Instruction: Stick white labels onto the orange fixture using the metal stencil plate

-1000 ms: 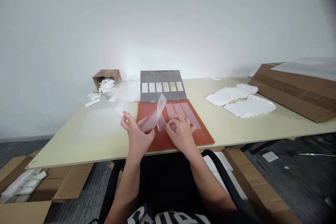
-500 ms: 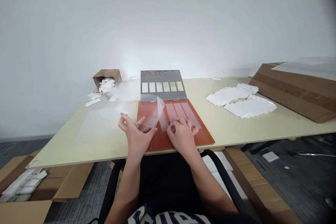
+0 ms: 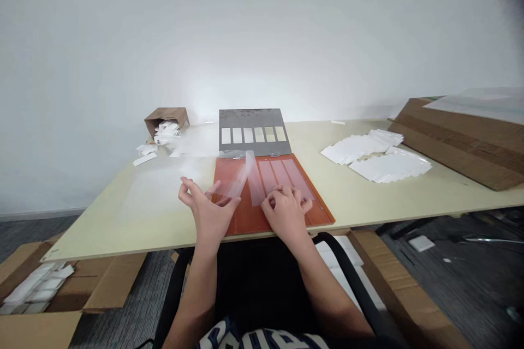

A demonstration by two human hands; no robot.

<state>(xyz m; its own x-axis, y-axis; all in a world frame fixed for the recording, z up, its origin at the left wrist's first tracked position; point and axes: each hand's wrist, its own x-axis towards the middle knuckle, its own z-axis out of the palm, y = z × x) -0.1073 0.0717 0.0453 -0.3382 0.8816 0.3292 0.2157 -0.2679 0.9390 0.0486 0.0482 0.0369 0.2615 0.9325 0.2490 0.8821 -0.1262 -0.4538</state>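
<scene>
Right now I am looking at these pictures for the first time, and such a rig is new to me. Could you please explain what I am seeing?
There is no machine here: a person works with two bare hands. Every picture comes from one camera worn on the head, looking forward and down.

The left hand seems to pinch a clear film, partly raised above an orange board. The right hand is curled over the same board; its fingers hide whether it grips anything.

Behind the board is a grey plate with six pale rectangles. On the table, white cards lie fanned out to the right, and a small open box at the far left spills white pieces.
</scene>
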